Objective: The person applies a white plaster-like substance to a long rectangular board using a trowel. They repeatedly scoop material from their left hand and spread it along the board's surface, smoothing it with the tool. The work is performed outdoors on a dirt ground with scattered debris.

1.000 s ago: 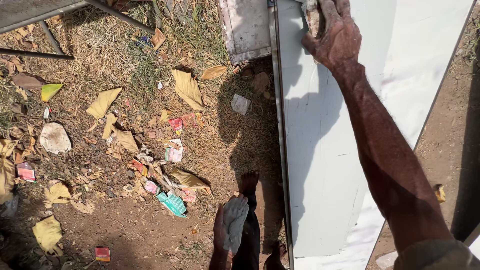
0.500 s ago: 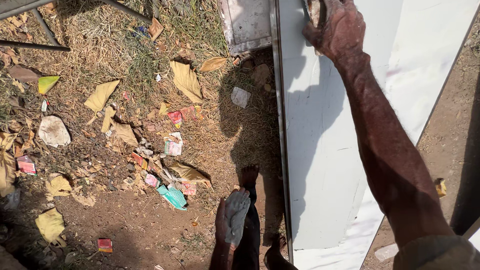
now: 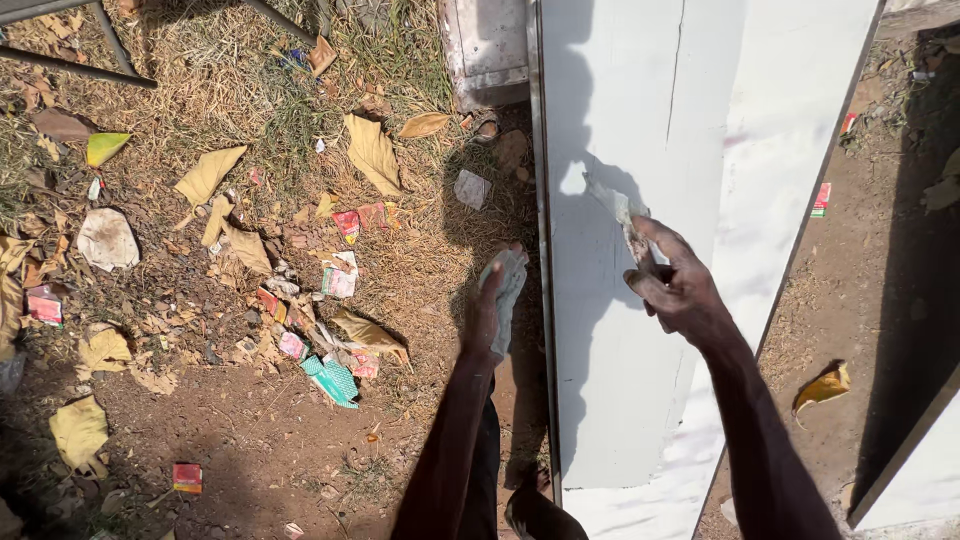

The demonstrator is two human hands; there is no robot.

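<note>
A tall white painted panel stands on edge in front of me, its face streaked with wet filler. My right hand is over the panel's middle and grips a flat scraper blade smeared with pale putty, the blade pointing up and left. My left hand is just left of the panel's edge and holds a flat pale plate loaded with putty. My shadow falls across the panel and the ground.
Dry grass and dirt on the left are littered with dead leaves, wrappers and a pale stone. A concrete block stands at the panel's top left. Metal bars cross the upper left. Another white board edge shows at lower right.
My right hand has dropped from the panel's top down to its middle, with the scraper. My left hand rose with the putty plate.
</note>
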